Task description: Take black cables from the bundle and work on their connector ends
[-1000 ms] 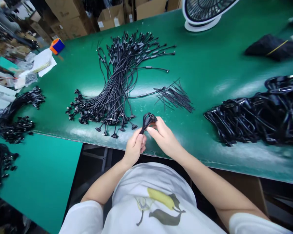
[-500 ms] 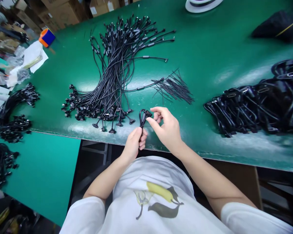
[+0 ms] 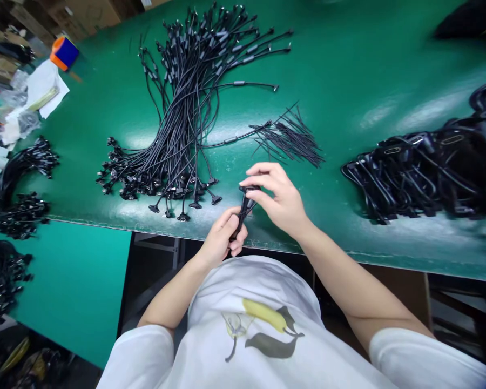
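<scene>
Both hands [image 3: 281, 202] pinch one folded black cable [image 3: 245, 208].

Bare green desk [image 3: 340, 81] lies open in the upper right of the frame, between the fanned cable bundle [image 3: 186, 108] at upper centre and the heap of coiled cables [image 3: 425, 173] at the right edge. A loose sheaf of thin black ties [image 3: 291, 141] lies just above the right hand [image 3: 279, 200], narrowing that gap. Left of the bundle a bare strip runs to the desk's near edge.
</scene>
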Demonstrator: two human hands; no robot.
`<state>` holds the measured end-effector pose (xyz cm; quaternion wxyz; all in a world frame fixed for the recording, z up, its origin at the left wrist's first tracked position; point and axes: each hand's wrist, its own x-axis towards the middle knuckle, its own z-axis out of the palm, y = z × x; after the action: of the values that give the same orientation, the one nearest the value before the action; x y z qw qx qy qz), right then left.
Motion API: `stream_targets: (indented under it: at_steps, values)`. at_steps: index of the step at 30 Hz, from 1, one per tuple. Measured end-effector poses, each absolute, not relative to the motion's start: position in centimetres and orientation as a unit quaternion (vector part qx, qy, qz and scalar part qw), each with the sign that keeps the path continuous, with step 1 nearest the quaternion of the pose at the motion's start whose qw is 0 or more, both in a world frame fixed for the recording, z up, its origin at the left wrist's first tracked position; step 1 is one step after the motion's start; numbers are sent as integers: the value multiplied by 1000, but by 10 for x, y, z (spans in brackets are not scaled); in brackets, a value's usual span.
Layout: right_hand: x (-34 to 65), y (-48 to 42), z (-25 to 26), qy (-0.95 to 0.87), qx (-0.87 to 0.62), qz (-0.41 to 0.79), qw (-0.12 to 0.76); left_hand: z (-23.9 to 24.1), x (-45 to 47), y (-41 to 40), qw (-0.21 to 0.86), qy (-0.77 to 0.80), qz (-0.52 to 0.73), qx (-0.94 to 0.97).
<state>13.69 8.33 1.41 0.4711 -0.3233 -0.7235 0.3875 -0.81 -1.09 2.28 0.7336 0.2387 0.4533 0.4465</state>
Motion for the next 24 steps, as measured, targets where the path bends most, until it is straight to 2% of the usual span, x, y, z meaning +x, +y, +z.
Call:
stream_targets:
  at_steps: [3,5,11,14,16,18,21,24]
  values:
    - [140,88,9,-625,-290,559,462,30,-11,-12,753,429,449,220]
    - [141,82,6,-563,-297,626,450,32,-12,-11,737,445,463,208]
    - [135,43,3,-579,-359,630,373,18,6,6,655,548,484,191]
    - [136,40,3,-552,-439,615,353,14,17,14,686,525,467,191]
    - [143,48,3,-482,-454,665,346,15,19,16,732,482,441,192]
    - [153,58,3,-406,-441,703,382,15,16,16,772,439,413,199]
    - [168,68,3,-339,-434,697,461,15,8,12,791,402,401,225]
    - [172,69,4,-300,-424,710,476,14,6,9,786,395,406,248]
